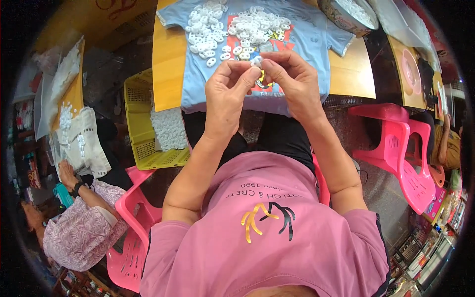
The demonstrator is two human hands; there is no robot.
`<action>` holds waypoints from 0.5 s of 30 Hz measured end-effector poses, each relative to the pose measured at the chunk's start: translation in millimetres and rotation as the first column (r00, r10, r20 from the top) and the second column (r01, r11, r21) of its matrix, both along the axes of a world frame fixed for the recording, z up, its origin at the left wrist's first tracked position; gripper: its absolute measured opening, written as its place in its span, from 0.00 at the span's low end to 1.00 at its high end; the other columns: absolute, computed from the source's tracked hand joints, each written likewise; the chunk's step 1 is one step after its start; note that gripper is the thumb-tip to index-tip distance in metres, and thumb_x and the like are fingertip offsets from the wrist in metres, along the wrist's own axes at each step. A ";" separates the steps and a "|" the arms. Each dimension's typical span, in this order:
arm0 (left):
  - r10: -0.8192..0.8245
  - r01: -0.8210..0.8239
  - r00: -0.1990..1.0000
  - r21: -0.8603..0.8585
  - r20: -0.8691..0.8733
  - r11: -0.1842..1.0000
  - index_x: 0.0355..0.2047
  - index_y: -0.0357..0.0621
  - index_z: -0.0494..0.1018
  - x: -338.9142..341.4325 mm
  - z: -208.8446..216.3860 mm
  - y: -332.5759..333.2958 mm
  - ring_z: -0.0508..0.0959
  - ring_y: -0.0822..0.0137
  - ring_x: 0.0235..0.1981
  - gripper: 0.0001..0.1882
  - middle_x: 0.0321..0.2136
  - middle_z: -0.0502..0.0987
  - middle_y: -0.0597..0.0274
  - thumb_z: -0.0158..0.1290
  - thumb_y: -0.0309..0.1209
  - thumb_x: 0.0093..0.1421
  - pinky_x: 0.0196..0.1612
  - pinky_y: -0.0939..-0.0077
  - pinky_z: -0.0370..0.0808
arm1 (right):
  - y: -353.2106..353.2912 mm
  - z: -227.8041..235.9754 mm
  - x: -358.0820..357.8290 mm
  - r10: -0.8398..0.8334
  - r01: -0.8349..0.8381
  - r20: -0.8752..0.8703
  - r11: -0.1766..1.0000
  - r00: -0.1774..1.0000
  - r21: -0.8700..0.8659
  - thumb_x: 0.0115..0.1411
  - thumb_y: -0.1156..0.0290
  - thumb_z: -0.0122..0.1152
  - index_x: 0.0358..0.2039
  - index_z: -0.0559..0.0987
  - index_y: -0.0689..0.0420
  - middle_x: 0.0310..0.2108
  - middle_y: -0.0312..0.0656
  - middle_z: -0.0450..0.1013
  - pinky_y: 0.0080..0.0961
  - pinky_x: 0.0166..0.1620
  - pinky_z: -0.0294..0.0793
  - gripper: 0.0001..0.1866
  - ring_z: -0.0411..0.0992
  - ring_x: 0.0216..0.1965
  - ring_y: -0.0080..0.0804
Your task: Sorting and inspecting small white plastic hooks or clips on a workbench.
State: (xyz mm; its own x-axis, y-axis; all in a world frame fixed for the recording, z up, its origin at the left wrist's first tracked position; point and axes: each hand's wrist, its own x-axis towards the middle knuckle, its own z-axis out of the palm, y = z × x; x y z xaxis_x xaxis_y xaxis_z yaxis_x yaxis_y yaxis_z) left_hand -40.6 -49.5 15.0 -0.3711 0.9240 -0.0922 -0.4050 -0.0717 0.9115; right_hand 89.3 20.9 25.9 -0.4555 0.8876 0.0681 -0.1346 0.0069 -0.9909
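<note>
Your left hand (pixel 225 96) and right hand (pixel 301 91) pinched one small white two-holed piece (pixel 257 60) between them, over the blue T-shirt (pixel 197 84) spread on the bench (pixel 168 64); similar loose pieces (pixel 255 27) lay heaped on the shirt beyond.

Black lettering (pixel 264 192) and a year (pixel 251 185) cross the pink shirt (pixel 269 247) — more lettering marks the blue T-shirt (pixel 312 59).

the tabletop (pixel 352 74) is brightly lit and fairly clear, while the outer scene bends toward dark fisheye corners
</note>
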 end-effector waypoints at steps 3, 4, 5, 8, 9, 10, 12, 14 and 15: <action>-0.030 0.033 0.999 0.102 -0.029 0.994 0.41 0.37 0.73 4.2 5.7 -5.9 0.74 0.78 0.33 0.10 0.36 0.74 0.64 0.56 0.28 0.62 0.37 0.84 0.71 | -0.6 -0.4 3.8 0.057 -0.085 -0.142 0.976 0.988 -0.199 0.62 0.73 0.61 0.47 0.76 0.63 0.32 0.36 0.75 0.17 0.36 0.72 0.14 0.71 0.30 0.19; -0.033 0.036 0.999 0.104 -0.031 0.994 0.41 0.37 0.73 4.2 4.3 -8.1 0.74 0.78 0.33 0.10 0.36 0.74 0.64 0.56 0.28 0.62 0.37 0.84 0.71 | -3.4 1.8 3.1 0.101 -0.150 -0.193 0.954 0.976 -0.259 0.62 0.72 0.61 0.52 0.73 0.61 0.32 0.36 0.74 0.18 0.35 0.72 0.18 0.71 0.29 0.20; -0.050 0.062 0.996 0.156 -0.080 0.986 0.44 0.38 0.73 2.7 -0.8 -11.3 0.73 0.78 0.32 0.12 0.40 0.73 0.63 0.54 0.31 0.64 0.37 0.84 0.70 | -6.9 3.6 2.2 0.141 -0.217 -0.247 0.925 0.959 -0.313 0.62 0.72 0.60 0.56 0.69 0.60 0.33 0.36 0.74 0.18 0.35 0.73 0.22 0.71 0.29 0.21; -0.069 0.140 0.963 0.264 -0.260 0.954 0.50 0.39 0.72 -8.9 -24.0 -18.1 0.71 0.79 0.31 0.20 0.49 0.70 0.61 0.47 0.42 0.68 0.35 0.86 0.69 | -22.4 2.6 -5.0 0.214 -0.340 -0.324 0.848 0.922 -0.407 0.62 0.71 0.60 0.63 0.60 0.56 0.34 0.38 0.73 0.19 0.34 0.74 0.31 0.71 0.29 0.23; -0.102 0.161 0.969 0.262 -0.226 0.952 0.50 0.38 0.72 -9.5 -23.6 -23.0 0.70 0.79 0.31 0.21 0.50 0.70 0.61 0.46 0.44 0.68 0.35 0.87 0.68 | -25.5 0.0 -7.2 0.242 -0.402 -0.382 0.811 0.892 -0.424 0.62 0.71 0.61 0.66 0.55 0.53 0.34 0.38 0.73 0.20 0.34 0.75 0.35 0.72 0.29 0.24; -0.135 0.183 0.972 0.259 -0.192 0.948 0.50 0.37 0.72 -9.3 -22.8 -28.4 0.70 0.80 0.31 0.23 0.51 0.70 0.60 0.45 0.45 0.68 0.34 0.88 0.67 | -29.4 -0.2 -8.8 0.239 -0.400 -0.383 0.812 0.892 -0.424 0.62 0.71 0.61 0.66 0.55 0.53 0.34 0.38 0.73 0.20 0.34 0.75 0.35 0.72 0.29 0.24; -0.139 0.167 0.981 0.226 -0.135 0.960 0.48 0.36 0.73 -9.5 -22.1 -39.0 0.68 0.81 0.29 0.25 0.51 0.70 0.60 0.46 0.48 0.67 0.32 0.89 0.66 | -38.4 0.7 -12.6 0.230 -0.437 -0.436 0.768 0.870 -0.468 0.61 0.72 0.61 0.67 0.53 0.53 0.34 0.38 0.73 0.21 0.34 0.75 0.37 0.72 0.30 0.24; -0.098 0.125 0.989 0.269 -0.113 0.955 0.46 0.35 0.74 -12.6 -27.8 -45.9 0.72 0.76 0.36 0.26 0.50 0.72 0.60 0.47 0.49 0.66 0.34 0.87 0.68 | -44.9 -5.0 -18.2 0.238 -0.450 -0.438 0.753 0.867 -0.480 0.61 0.73 0.62 0.68 0.50 0.52 0.34 0.37 0.72 0.20 0.36 0.75 0.40 0.72 0.32 0.23; -0.048 0.076 0.994 0.307 -0.100 0.949 0.45 0.35 0.74 -9.8 -28.3 -45.8 0.73 0.67 0.48 0.26 0.47 0.74 0.57 0.49 0.49 0.65 0.38 0.83 0.70 | -48.1 -6.3 -21.8 0.227 -0.450 -0.457 0.759 0.860 -0.470 0.61 0.73 0.62 0.68 0.50 0.52 0.35 0.36 0.72 0.19 0.36 0.74 0.40 0.72 0.34 0.22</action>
State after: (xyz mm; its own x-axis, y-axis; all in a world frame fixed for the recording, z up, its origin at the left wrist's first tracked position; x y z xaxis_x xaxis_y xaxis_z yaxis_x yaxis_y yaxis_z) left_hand -50.4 -95.3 -13.3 -0.3056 0.9229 0.2341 -0.3345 -0.3342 0.8811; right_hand 67.5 -27.2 19.7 -0.7748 0.6122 -0.1578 -0.3569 -0.6295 -0.6902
